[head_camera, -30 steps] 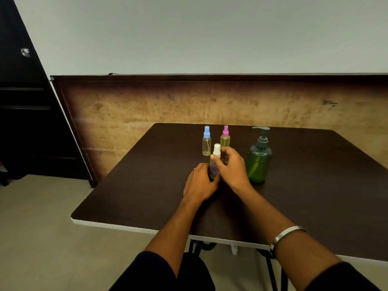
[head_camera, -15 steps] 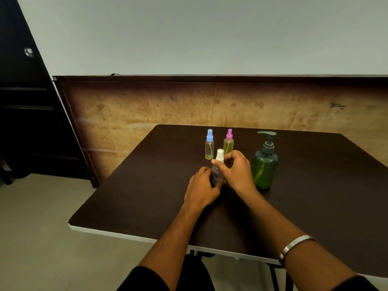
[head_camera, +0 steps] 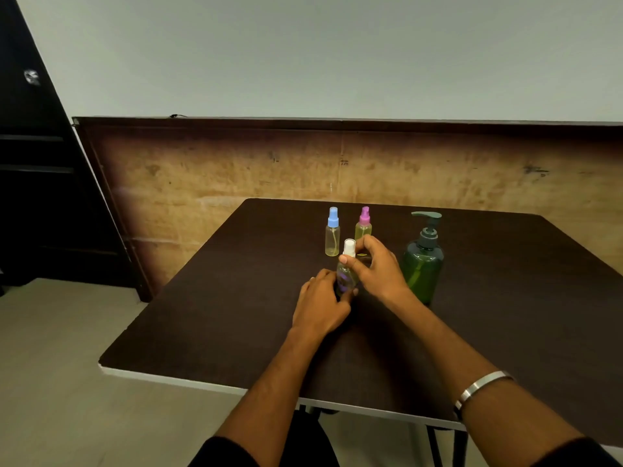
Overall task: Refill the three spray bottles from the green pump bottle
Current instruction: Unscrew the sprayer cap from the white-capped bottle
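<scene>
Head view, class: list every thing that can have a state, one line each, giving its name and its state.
White-capped spray bottle: upright on the table, cap on, held by both hands.
Blue-capped spray bottle: upright, capped, untouched.
Pink-capped spray bottle: upright, capped, untouched.
Green pump bottle: upright, pump on, untouched.
Left hand: grips the white-capped bottle's body.
Right hand: fingers pinch its top.

White-capped bottle (head_camera: 347, 264): lower body hidden by left hand (head_camera: 322, 303) and right hand (head_camera: 379, 269); pink-capped bottle (head_camera: 363, 224): base covered by right fingers; pump bottle (head_camera: 423, 264): lower left side behind right hand; both forearms and table (head_camera: 202, 325) cut by frame edges.
</scene>
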